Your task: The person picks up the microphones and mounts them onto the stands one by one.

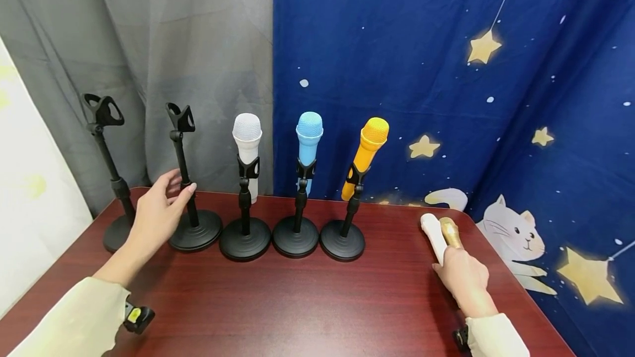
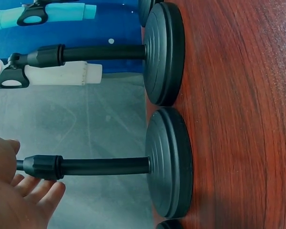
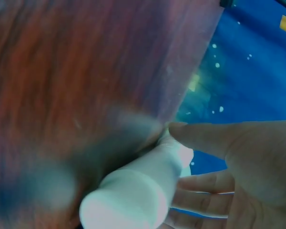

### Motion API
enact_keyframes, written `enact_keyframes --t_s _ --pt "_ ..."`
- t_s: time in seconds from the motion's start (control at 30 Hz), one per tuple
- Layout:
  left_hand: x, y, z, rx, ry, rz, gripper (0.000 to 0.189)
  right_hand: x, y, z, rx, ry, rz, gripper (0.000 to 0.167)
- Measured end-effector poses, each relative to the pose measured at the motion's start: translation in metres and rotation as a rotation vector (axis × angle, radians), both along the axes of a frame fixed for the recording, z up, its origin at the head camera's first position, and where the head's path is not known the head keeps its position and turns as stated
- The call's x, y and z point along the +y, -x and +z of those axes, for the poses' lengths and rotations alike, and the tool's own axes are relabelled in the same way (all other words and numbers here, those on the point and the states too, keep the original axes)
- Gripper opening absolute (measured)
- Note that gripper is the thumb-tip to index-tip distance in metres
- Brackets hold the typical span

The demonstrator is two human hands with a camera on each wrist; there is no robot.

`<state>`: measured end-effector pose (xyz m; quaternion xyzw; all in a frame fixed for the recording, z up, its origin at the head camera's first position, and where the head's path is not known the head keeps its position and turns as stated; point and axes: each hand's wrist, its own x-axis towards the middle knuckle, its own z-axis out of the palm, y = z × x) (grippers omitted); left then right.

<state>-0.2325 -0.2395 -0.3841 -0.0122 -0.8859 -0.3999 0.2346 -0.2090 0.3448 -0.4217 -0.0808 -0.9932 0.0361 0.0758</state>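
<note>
My left hand (image 1: pixel 157 209) is at the second black microphone stand (image 1: pixel 194 230) from the left, thumb across the front of its pole and fingers behind. In the left wrist view those fingers lie against the collar (image 2: pixel 44 167) of the pole. The clip (image 1: pixel 181 119) on top of this stand holds nothing. At the right of the table, my right hand (image 1: pixel 463 275) grips a white microphone (image 1: pixel 434 234) between thumb and fingers. A gold microphone (image 1: pixel 450 231) lies right beside it, partly hidden by the hand.
Three stands hold a white microphone (image 1: pixel 247 128), a blue microphone (image 1: pixel 310 125) and a yellow microphone (image 1: pixel 373 134). Another stand (image 1: pixel 119 233) with an unfilled clip is at the far left. Curtains (image 1: pixel 372 26) hang behind the dark red table (image 1: pixel 297 307).
</note>
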Motion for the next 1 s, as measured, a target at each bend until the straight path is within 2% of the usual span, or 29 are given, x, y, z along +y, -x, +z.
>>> enact_keyframes --t_s 0.23,0.47,0.77,1.0 --pt "0.0 0.005 -0.001 0.007 0.011 0.005 0.065 0.0 0.001 -0.008 0.039 0.002 0.01 0.021" --pt "-0.001 0.009 -0.002 0.056 0.054 0.058 0.051 0.002 0.003 -0.011 0.059 0.009 0.038 0.011" --pt "-0.002 0.012 -0.001 0.095 0.069 0.087 0.039 0.004 -0.001 -0.01 0.041 0.058 0.03 0.014" --pt "-0.007 0.008 0.0 0.133 0.065 0.111 0.034 0.002 -0.013 -0.005 0.034 0.104 0.015 0.016"
